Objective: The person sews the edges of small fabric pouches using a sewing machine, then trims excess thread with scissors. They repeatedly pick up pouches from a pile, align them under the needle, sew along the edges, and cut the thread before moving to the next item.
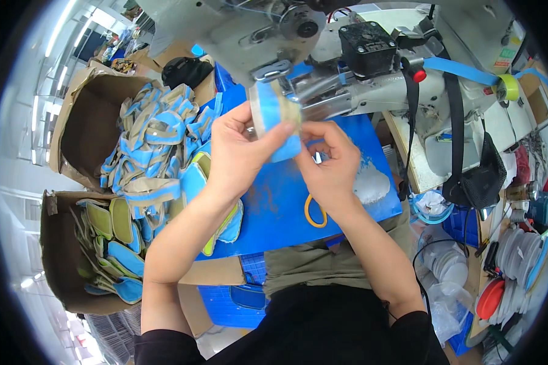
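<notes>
Just below the sewing machine's head, my left hand (240, 143) is closed on a beige-and-blue fabric band (268, 109), its thumb pressed along the lower part. Close by, my right hand (332, 155) pinches at the band's right edge with curled fingers. A small shiny metal piece (318, 157) shows by the right palm; I cannot make out what it belongs to. Under that hand, an orange looped handle (315, 213) lies on the blue table (268, 219), the rest of it hidden. The band's upper end sits by the machine's metal parts (274, 70).
Beige-and-blue bands (158, 134) heap up at the left before a cardboard box (91, 128). Another box (58, 243) holds green and blue fabric pieces. The sewing machine (371, 91) spans the top, fed by a blue tape (460, 70). Tape rolls (520, 261) stand at right.
</notes>
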Demonstrator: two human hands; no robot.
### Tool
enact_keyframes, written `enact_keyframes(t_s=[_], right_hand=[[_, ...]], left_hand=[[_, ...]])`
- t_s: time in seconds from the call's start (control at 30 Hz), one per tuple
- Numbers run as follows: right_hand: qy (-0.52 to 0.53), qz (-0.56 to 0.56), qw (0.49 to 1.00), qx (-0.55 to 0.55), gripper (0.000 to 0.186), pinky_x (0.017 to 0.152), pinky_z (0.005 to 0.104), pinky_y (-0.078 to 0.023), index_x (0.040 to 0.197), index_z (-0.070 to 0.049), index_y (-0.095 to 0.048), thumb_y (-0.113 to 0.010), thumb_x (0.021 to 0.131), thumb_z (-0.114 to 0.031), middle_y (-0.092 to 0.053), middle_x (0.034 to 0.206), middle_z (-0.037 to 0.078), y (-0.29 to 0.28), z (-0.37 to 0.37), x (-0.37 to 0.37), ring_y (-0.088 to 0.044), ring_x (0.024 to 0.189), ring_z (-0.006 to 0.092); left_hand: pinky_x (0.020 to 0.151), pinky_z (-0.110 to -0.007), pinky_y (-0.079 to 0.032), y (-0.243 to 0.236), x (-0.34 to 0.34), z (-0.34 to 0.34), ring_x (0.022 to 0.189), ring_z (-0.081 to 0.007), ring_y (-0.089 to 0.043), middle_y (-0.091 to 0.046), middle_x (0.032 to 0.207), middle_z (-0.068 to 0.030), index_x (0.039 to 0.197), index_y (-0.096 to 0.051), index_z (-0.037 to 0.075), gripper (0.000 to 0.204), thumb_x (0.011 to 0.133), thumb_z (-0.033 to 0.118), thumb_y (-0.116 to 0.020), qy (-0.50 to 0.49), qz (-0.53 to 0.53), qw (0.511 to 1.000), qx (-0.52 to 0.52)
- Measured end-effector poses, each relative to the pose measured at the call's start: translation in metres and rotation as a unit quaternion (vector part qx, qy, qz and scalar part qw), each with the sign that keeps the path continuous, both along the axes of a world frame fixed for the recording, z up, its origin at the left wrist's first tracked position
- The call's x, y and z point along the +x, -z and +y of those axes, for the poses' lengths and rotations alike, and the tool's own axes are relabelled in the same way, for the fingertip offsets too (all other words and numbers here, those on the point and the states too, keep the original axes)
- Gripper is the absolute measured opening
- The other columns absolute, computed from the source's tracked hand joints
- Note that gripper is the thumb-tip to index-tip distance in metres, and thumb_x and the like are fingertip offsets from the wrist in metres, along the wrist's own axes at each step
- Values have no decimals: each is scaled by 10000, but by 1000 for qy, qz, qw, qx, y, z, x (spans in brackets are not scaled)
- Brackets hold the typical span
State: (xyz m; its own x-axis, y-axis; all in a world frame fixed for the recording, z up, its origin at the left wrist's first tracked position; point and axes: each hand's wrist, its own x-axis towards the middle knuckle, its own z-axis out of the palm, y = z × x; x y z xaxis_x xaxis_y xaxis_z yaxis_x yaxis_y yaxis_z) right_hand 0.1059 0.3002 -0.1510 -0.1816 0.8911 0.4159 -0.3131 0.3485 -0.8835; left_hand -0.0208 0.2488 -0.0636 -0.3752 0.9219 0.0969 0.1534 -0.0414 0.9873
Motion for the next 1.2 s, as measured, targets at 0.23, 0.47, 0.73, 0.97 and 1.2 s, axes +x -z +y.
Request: enact_keyframes(t_s=[0.23,0.47,0.73,0.97,1.2], right_hand=[[10,-10,1000,18,222,682,289,-588,1049,-36,-739,-805,842,7,-735,922,78,7,3,1,-727,808,156],[-99,54,986,-119,245,727,264,-573,1109,-7,-745,-757,867,31,-749,925,50,-7,4,11,-711,835,104],[-134,73,979,-137,235,719,263,-565,1116,-2,-749,-741,882,19,-755,933,52,-10,8,14,-711,833,104],[-140,79,980,-118,227,691,268,-564,1107,-10,-756,-754,880,-10,-752,929,77,-3,8,14,-720,814,122],[-153,68,980,-112,261,723,260,-551,1140,-8,-748,-742,880,13,-739,956,59,-3,11,15,-705,842,106]], left_hand=[[767,-253,-591,1,3,1,869,-87,-721,-786,1023,-60,1143,-751,-5,260,892,28,-810,-6,-18,1000,-8],[786,-260,-589,-4,-3,12,882,-94,-724,-782,1022,-60,1111,-733,2,247,880,15,-817,2,-53,998,-23],[872,-298,-582,-7,-10,7,952,-128,-732,-775,1082,-68,1191,-695,12,316,904,53,-821,19,-105,993,-50],[910,-344,-611,-3,-15,7,984,-173,-750,-770,1110,-96,1191,-671,34,254,975,121,-771,45,-156,985,-58],[855,-304,-603,0,-6,9,935,-138,-739,-766,1073,-74,1168,-677,27,275,922,33,-800,23,-131,990,-42]])
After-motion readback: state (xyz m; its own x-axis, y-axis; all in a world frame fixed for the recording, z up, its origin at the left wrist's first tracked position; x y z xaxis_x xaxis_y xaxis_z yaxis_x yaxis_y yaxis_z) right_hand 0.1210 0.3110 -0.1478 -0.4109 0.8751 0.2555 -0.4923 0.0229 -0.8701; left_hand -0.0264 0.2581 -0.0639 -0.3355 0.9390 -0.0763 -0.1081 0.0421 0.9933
